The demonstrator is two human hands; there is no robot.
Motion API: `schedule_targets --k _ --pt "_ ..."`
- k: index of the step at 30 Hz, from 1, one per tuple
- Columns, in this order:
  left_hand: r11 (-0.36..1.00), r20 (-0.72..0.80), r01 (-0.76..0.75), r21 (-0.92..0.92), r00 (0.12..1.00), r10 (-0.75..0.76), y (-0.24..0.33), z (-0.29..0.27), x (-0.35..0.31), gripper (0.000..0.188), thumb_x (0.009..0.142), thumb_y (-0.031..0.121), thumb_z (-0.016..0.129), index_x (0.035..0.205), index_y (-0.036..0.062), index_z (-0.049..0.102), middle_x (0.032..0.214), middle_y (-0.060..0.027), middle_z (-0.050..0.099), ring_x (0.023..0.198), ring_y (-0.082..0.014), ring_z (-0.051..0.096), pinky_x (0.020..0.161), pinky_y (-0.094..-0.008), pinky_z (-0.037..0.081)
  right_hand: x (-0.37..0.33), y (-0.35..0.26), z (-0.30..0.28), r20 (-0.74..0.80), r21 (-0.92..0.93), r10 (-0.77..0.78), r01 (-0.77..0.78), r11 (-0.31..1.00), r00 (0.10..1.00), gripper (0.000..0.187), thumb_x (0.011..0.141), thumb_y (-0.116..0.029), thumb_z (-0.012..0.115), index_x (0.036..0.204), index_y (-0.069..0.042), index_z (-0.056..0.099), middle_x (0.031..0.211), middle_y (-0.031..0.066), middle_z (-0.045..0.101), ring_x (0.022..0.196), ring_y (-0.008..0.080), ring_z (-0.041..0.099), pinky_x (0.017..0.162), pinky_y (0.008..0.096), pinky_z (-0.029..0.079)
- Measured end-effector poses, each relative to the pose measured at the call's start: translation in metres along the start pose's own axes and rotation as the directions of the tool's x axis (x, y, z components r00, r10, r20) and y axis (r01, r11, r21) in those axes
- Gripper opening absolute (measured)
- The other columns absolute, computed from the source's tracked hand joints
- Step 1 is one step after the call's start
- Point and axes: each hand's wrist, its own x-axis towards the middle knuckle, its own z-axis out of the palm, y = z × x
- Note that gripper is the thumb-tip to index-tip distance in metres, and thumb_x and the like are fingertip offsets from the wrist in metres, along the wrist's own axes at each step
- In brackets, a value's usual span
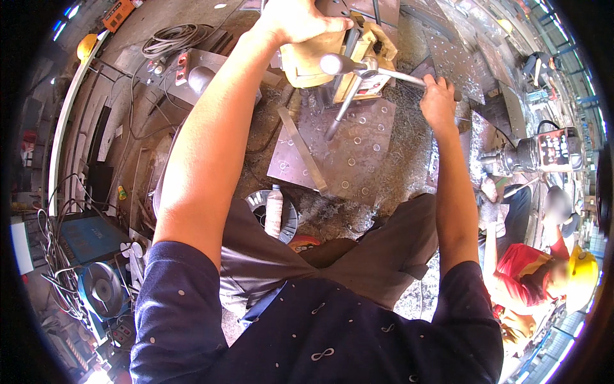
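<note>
A yellow machine, by its looks a magnetic drill (310,67), stands on a steel plate (364,144) marked with several small rings. My left hand (294,19) holds the top of the drill, its thumb stretched along the yellow body; the other fingers are partly cut off by the upper edge. On the drill's side a spoked feed handle (366,70) has arms with dark and pale knobs. My right hand (439,102) is closed round the end of the arm that points right. The drill's tip is hidden behind its body. A flat metal bar (303,150) lies across the plate's left part.
Between my legs are a bottle (274,211) and a black spool (291,217). Metal shavings litter the ground. A coiled cable (176,40) and red sockets (181,69) lie far left, a blue machine (96,243) near left. At right, a person in a yellow helmet (582,278) crouches by another machine (543,152).
</note>
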Motion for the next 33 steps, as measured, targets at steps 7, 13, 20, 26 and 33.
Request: schedule_targets --k 7,13,20,26,33 --pt "0.999 -0.074 0.033 0.023 0.997 -0.031 0.017 0.009 -0.009 0.109 0.074 0.067 0.077 0.151 -0.0015 0.045 0.136 -0.0353 0.058 0.131 -0.0466 0.055 0.114 -0.0486 0.044 0.026 0.035 0.023 0.033 0.063 -0.064 0.061 0.996 0.997 0.031 0.094 -0.009 0.056 0.123 -0.017 0.064 0.134 0.0183 0.06 0.138 0.0469 0.047 0.097 0.0699 0.05" --pt "0.999 0.005 -0.033 0.007 0.999 0.033 -0.002 -0.001 0.004 0.109 0.072 0.069 0.077 0.151 0.0 0.046 0.135 -0.0341 0.06 0.128 -0.0474 0.058 0.11 -0.0495 0.047 0.004 0.005 0.0 0.136 0.058 0.044 -0.052 0.997 0.99 0.032 0.093 -0.009 0.058 0.123 -0.017 0.064 0.136 0.0183 0.059 0.138 0.0471 0.047 0.097 0.0687 0.051" --pt "0.996 0.024 -0.015 0.082 1.0 0.013 0.007 0.003 0.013 0.108 0.074 0.067 0.074 0.151 -0.0027 0.045 0.135 -0.0347 0.06 0.13 -0.0468 0.056 0.113 -0.049 0.045 0.006 0.018 0.015 -0.103 0.044 -0.039 0.044 0.998 0.994 0.025 0.094 -0.008 0.059 0.117 -0.013 0.064 0.123 0.0212 0.063 0.129 0.0491 0.052 0.098 0.0605 0.052" --pt "1.0 -0.013 -0.021 -0.002 1.0 0.021 0.005 0.007 0.0 0.107 0.075 0.065 0.075 0.151 -0.0036 0.045 0.136 -0.0364 0.059 0.131 -0.0483 0.055 0.114 -0.049 0.044 0.013 0.027 0.016 -0.012 0.066 -0.049 0.05 0.997 0.999 0.028 0.093 -0.009 0.059 0.12 -0.015 0.064 0.132 0.0191 0.06 0.137 0.0469 0.048 0.097 0.0689 0.051" --pt "0.998 0.004 -0.052 -0.034 0.999 0.052 -0.005 -0.001 0.007 0.106 0.074 0.064 0.078 0.151 -0.0019 0.046 0.136 -0.0367 0.059 0.13 -0.0483 0.056 0.112 -0.0491 0.046 0.0 0.0 -0.001 0.059 0.05 0.027 -0.03 0.998 0.998 0.028 0.092 -0.009 0.06 0.12 -0.015 0.065 0.131 0.0192 0.061 0.136 0.0478 0.048 0.097 0.0661 0.052"
